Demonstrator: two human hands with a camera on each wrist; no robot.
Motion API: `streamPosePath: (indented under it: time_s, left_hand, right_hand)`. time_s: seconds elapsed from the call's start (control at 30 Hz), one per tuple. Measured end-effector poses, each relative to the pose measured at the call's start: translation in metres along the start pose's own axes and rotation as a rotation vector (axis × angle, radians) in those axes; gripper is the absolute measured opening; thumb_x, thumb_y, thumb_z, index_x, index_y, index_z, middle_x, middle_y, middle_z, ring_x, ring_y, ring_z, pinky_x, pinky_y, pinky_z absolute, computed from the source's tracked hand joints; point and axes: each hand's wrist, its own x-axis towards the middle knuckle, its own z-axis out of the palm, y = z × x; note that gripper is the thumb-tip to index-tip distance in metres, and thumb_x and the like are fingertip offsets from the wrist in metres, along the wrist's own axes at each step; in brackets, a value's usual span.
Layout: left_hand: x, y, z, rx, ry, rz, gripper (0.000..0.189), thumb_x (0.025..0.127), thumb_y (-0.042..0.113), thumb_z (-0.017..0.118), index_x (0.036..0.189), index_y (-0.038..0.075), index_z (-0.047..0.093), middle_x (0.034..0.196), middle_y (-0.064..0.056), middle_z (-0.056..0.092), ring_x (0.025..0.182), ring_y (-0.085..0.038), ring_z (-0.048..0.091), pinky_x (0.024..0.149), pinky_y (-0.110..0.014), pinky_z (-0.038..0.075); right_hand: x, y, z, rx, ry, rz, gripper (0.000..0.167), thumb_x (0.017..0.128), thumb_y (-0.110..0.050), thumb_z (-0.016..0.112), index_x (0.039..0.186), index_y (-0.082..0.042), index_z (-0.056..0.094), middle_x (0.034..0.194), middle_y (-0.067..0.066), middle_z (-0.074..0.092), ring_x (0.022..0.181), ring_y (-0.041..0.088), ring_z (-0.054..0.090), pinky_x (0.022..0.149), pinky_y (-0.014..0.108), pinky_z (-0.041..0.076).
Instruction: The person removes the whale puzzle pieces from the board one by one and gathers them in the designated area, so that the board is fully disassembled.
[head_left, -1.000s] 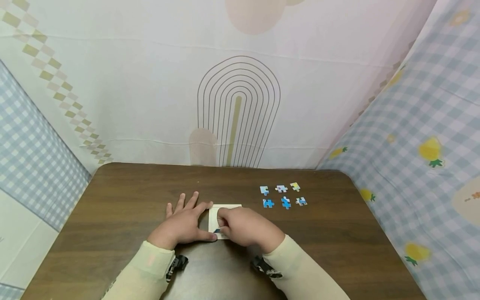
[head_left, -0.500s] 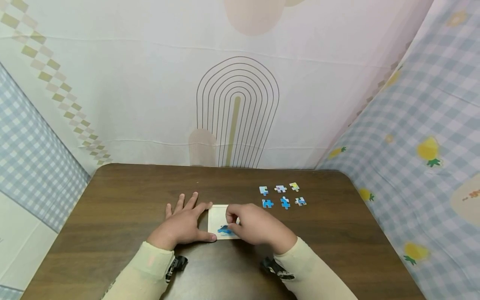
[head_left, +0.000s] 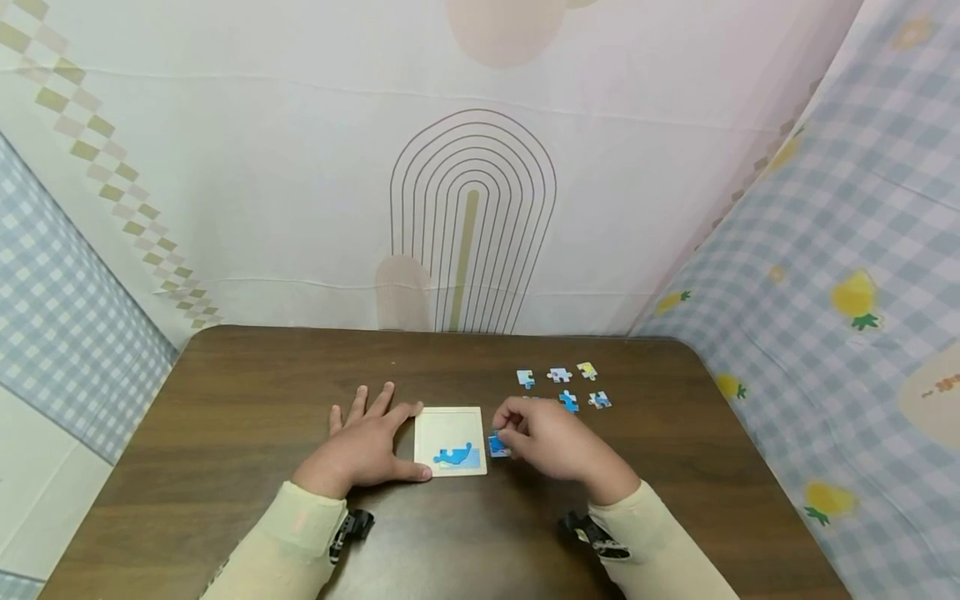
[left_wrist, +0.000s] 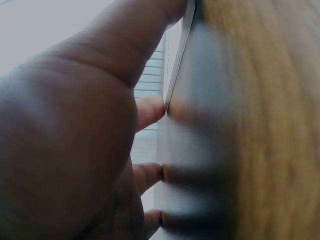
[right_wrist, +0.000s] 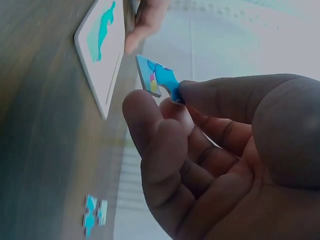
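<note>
A square cream puzzle tray lies flat on the table, with a blue patch in its lower right part. My left hand rests beside it, fingers spread, index fingertip and thumb against its left edge. Just right of the tray, my right hand pinches a blue puzzle piece between thumb and fingers. The right wrist view shows this puzzle piece has a notch and pink and yellow marks. The left wrist view shows the left hand's fingertips touching the tabletop.
Several loose puzzle pieces lie in two rows right of the tray, one partly hidden behind the right hand. The brown wooden table meets a patterned cloth at the back.
My right hand has moved right from over the tray to beyond its right edge, with the puzzle piece. More of the tray's blue patch is uncovered. The left hand stays in place.
</note>
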Motion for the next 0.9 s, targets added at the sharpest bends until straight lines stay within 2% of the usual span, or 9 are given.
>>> streamPosePath:
  time_s: [0.13, 0.43, 0.9]
  left_hand:
    - [0.000, -0.001, -0.001, 0.000, -0.004, 0.001, 0.113, 0.079, 0.077, 0.091, 0.173, 0.036, 0.045, 0.190, -0.018, 0.011, 0.173, -0.059, -0.004, 0.126, -0.091, -0.003]
    - [0.001, -0.001, 0.000, 0.002, -0.001, 0.004, 0.113, 0.078, 0.078, 0.091, 0.173, 0.037, 0.046, 0.190, -0.018, 0.011, 0.173, -0.059, -0.003, 0.125, -0.092, -0.003]
    - [0.001, 0.000, 0.000, -0.002, 0.001, 0.003, 0.112, 0.078, 0.077, 0.092, 0.173, 0.036, 0.046, 0.190, -0.018, 0.011, 0.173, -0.059, -0.003, 0.125, -0.092, -0.003]
  right_hand:
    - [-0.003, 0.012, -0.008, 0.046, 0.000, 0.038, 0.007, 0.112, -0.019, 0.069, 0.109, -0.013, 0.073, 0.086, -0.002, 0.073, 0.073, 0.012, 0.070, 0.064, 0.030, 0.052]
    - [-0.009, 0.039, -0.023, 0.064, 0.018, 0.102, 0.009, 0.110, -0.012, 0.068, 0.112, -0.017, 0.075, 0.097, -0.001, 0.073, 0.079, 0.014, 0.071, 0.067, 0.032, 0.053]
    - [-0.007, 0.072, -0.024, 0.106, -0.013, 0.198, 0.017, 0.108, -0.003, 0.062, 0.115, -0.007, 0.077, 0.090, 0.005, 0.073, 0.075, 0.021, 0.071, 0.063, 0.035, 0.058]
